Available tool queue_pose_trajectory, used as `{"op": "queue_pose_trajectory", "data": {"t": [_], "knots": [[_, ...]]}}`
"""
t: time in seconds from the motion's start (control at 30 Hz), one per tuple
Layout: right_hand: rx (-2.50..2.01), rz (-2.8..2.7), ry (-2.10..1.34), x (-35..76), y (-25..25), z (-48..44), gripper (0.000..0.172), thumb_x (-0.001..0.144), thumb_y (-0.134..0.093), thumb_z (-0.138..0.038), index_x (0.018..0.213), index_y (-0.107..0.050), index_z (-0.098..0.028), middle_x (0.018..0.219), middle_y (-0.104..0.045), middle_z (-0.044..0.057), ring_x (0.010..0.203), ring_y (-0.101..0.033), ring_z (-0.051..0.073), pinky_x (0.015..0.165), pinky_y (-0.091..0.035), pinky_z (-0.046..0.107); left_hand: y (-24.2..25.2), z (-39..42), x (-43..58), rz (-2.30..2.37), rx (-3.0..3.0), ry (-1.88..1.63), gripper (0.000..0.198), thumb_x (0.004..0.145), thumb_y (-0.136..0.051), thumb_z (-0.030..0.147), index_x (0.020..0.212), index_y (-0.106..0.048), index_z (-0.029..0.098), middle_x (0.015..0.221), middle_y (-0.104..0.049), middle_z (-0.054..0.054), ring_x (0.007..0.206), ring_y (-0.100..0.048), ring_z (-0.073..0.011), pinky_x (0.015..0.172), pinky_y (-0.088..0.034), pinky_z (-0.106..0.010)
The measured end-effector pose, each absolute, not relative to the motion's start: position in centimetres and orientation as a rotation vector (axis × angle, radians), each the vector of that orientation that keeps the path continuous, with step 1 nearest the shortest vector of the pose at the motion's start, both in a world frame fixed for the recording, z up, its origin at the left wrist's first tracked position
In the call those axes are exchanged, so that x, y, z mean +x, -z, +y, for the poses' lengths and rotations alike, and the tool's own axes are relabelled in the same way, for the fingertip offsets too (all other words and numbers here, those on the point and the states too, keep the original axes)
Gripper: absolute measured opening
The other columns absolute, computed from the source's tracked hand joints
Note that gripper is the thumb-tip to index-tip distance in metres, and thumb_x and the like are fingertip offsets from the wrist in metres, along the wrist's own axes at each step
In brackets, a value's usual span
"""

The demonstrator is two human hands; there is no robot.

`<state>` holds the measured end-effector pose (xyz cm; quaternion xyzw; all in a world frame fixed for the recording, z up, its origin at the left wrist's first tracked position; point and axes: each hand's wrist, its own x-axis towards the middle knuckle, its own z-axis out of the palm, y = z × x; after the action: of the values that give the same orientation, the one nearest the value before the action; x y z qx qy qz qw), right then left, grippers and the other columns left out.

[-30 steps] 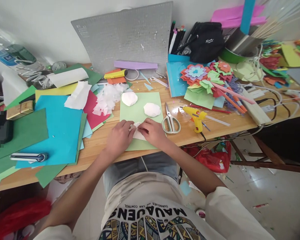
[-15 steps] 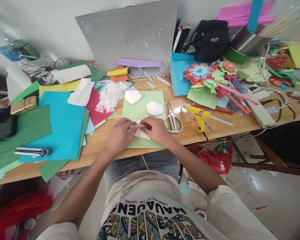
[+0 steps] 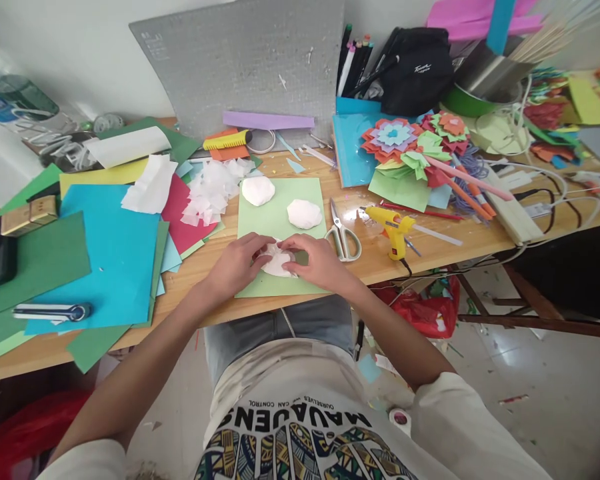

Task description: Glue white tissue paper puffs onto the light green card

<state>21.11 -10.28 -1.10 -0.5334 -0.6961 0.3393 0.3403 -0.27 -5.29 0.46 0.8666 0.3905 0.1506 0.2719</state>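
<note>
Between my two hands is a white piece of thin paper point(image 3: 278, 261), partly hidden by my fingers, over the light green sheet point(image 3: 250, 285). My left hand point(image 3: 237, 262) grips its left side, thumb and fingers curled inward. From the other side my right hand point(image 3: 316, 261) pinches it with thumb and fingers. Just beyond my hands, two rounded white paper wads, one at the left point(image 3: 258, 191) and one at the right point(image 3: 304, 214), lie on the green sheet. Scissors point(image 3: 344, 233) rest beside the sheet, near my right hand.
Right of the scissors stands a yellow glue gun point(image 3: 391, 230). Paper flowers point(image 3: 394, 139) lie farther back. Torn white paper pieces point(image 3: 213, 190), coloured sheets point(image 3: 107, 257) and a stapler-like tool point(image 3: 53, 311) cover the left. A grey board point(image 3: 250, 67) leans on the wall.
My fingers have shifted on the white paper, with my right hand spread wider around it. The paper looks rounder and more gathered. The whole view has moved slightly.
</note>
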Motion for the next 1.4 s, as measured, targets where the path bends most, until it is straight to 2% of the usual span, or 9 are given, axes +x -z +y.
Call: {"op": "queue_pose_trajectory", "data": {"t": [0.17, 0.37, 0.47, 0.57, 0.77, 0.83, 1.07, 1.27, 1.4], "knots": [[-1.397, -1.707, -0.669, 21.2, 1.3, -11.2, 0.019, 0.081, -0.074, -0.025, 0.097, -0.064, -0.021, 0.109, -0.072, 0.007, 0.096, -0.068, 0.021, 0.087, -0.053, 0.037, 0.2, -5.5, 0.4, 0.995, 2.486, -0.396, 0.03, 0.096, -0.044, 0.024, 0.12, -0.062, 0.017, 0.107, -0.064, -0.011, 0.096, -0.063, -0.0219, 0.087, -0.051, -0.036], [-1.405, -1.827, -0.512, 21.5, 1.8, -14.0, 0.012, 0.083, -0.073, -0.028, 0.093, -0.07, -0.022, 0.101, -0.066, 0.008, 0.099, -0.061, 0.024, 0.088, -0.051, 0.04, 0.2, -6.5, 0.3, 1.042, 2.481, -0.517, 0.031, 0.098, -0.042, 0.026, 0.118, -0.064, 0.018, 0.127, -0.055, -0.012, 0.095, -0.064, -0.02, 0.087, -0.052, -0.035], [-1.424, -1.809, -0.469, 21.0, 2.0, -13.7, 0.007, 0.089, -0.065, -0.023, 0.091, -0.072, -0.022, 0.097, -0.064, 0.008, 0.096, -0.06, 0.022, 0.085, -0.05, 0.039, -0.2, -6.8, 0.3, 1.021, 2.471, -0.497, 0.036, 0.099, -0.045, 0.033, 0.128, -0.059, 0.019, 0.124, -0.054, -0.012, 0.099, -0.062, -0.022, 0.088, -0.051, -0.036], [-1.464, -1.842, -0.458, 20.5, 1.7, -12.8, 0.01, 0.091, -0.062, -0.022, 0.091, -0.072, -0.023, 0.097, -0.063, 0.008, 0.098, -0.059, 0.023, 0.087, -0.05, 0.04, -1.0, -6.9, 0.6, 1.028, 2.499, -0.345, 0.042, 0.099, -0.045, 0.034, 0.14, -0.051, 0.027, 0.123, -0.05, -0.011, 0.087, -0.062, -0.0193, 0.08, -0.052, -0.036], [-1.584, -1.597, -0.498, 19.8, 1.5, -13.0, 0.012, 0.086, -0.069, -0.027, 0.095, -0.069, -0.02, 0.095, -0.062, 0.007, 0.067, -0.06, 0.015, 0.066, -0.055, 0.033, -1.3, -7.4, 1.9, 1.275, 2.511, -0.25, 0.027, 0.099, -0.045, 0.03, 0.11, -0.068, 0.022, 0.116, -0.052, -0.011, 0.078, -0.062, -0.0178, 0.069, -0.05, -0.031], [-1.526, -1.51, -0.597, 20.0, 1.5, -13.6, 0.013, 0.083, -0.072, -0.026, 0.094, -0.069, -0.021, 0.095, -0.062, 0.006, 0.069, -0.063, 0.015, 0.064, -0.057, 0.031, -1.1, -7.7, 2.1, 1.336, 2.52, -0.272, 0.025, 0.099, -0.046, 0.03, 0.107, -0.068, 0.022, 0.116, -0.055, -0.011, 0.081, -0.064, -0.0196, 0.068, -0.049, -0.031], [-1.351, -1.836, -0.657, 22.5, 0.7, -12.5, 0.013, 0.09, -0.063, -0.019, 0.093, -0.075, -0.022, 0.098, -0.071, 0.006, 0.089, -0.068, 0.018, 0.081, -0.055, 0.033, -0.8, -7.8, 1.7, 1.332, 2.507, -0.33, 0.02, 0.098, -0.047, 0.027, 0.099, -0.066, 0.02, 0.116, -0.063, -0.009, 0.087, -0.066, -0.022, 0.069, -0.048, -0.031], [-1.21, -2.075, -0.76, 23.0, 1.3, -9.5, 0.013, 0.092, -0.061, -0.021, 0.089, -0.073, -0.022, 0.089, -0.074, 0.002, 0.082, -0.068, 0.017, 0.076, -0.049, 0.027, -0.6, -8.0, 1.7, 1.311, 2.582, -0.314, 0.022, 0.097, -0.045, 0.023, 0.097, -0.067, 0.017, 0.117, -0.067, -0.012, 0.091, -0.067, -0.0245, 0.076, -0.051, -0.035], [-1.338, -2.028, -0.748, 22.4, 1.8, -9.2, 0.008, 0.086, -0.071, -0.025, 0.092, -0.068, -0.021, 0.079, -0.069, -0.001, 0.068, -0.063, 0.014, 0.066, -0.045, 0.025, -1.3, -7.7, 1.2, 1.19, 2.61, -0.203, 0.031, 0.095, -0.042, 0.017, 0.111, -0.068, 0.016, 0.128, -0.064, -0.014, 0.102, -0.066, -0.0272, 0.085, -0.052, -0.039]]}}
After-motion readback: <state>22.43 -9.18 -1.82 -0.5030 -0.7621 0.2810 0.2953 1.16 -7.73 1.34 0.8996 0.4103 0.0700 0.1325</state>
